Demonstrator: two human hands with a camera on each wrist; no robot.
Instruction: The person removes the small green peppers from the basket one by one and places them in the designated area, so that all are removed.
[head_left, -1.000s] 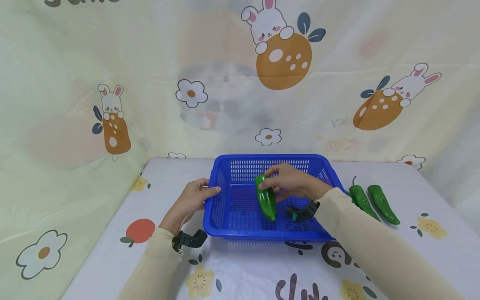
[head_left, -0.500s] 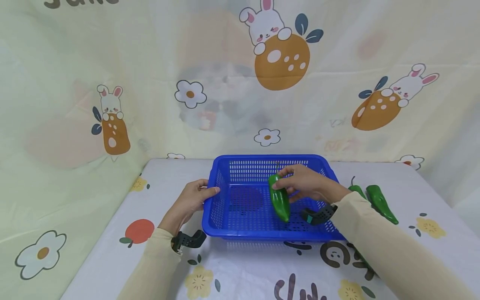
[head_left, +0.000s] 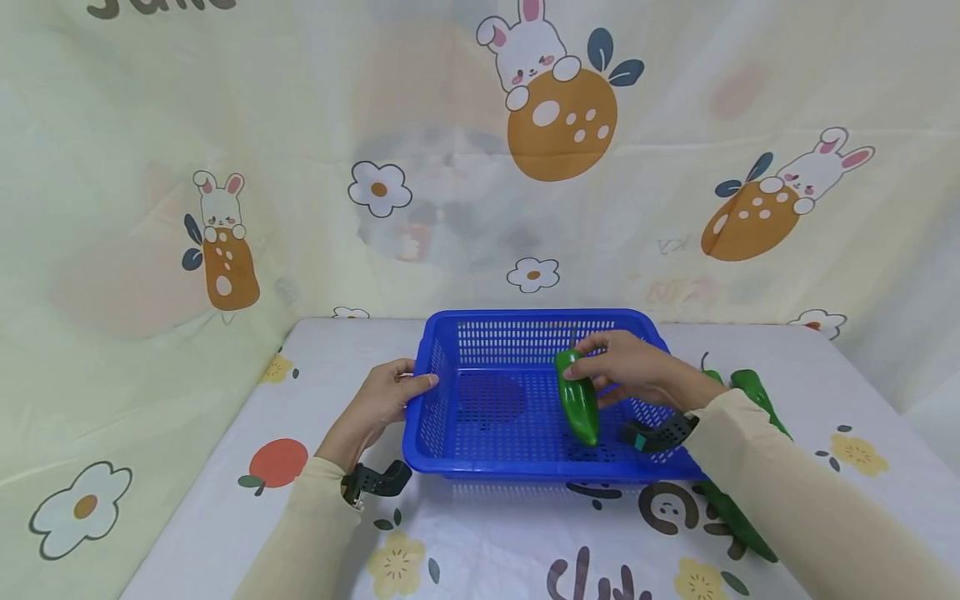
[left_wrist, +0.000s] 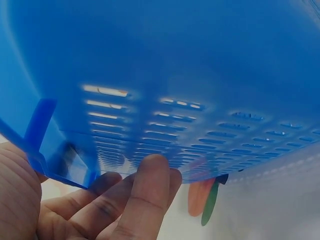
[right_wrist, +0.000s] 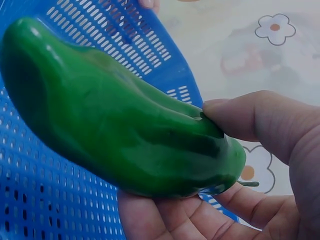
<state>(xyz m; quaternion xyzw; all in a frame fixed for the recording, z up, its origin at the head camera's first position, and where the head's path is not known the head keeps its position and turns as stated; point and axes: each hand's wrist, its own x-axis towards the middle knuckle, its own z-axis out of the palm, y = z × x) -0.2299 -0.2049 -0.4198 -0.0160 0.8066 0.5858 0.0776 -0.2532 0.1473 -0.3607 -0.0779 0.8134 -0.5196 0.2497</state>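
Observation:
A blue plastic basket (head_left: 487,468) with slotted walls sits on the table. My left hand (head_left: 378,404) grips its left rim, thumb over the top; in the left wrist view several fingers (left_wrist: 150,185) lie against the outer wall from below. My right hand (head_left: 637,367) pinches a glossy green chili pepper (head_left: 577,404) near its stem end, holding it over the right half of the basket, tip pointing down toward me. The right wrist view has the pepper (right_wrist: 115,120) between thumb and fingers, with the basket (right_wrist: 30,165) behind it.
Right of the basket lie more green peppers: one pepper (head_left: 738,521) nearer me, another pepper (head_left: 756,390) farther back, and one more pepper (head_left: 712,377) mostly behind my right sleeve (head_left: 787,475). A patterned cloth (head_left: 442,108) hangs behind the table.
My right hand has moved rightward across the basket with the pepper in it. The nearer pepper on the table has come into view beneath my sleeve. My left hand stays on the rim.

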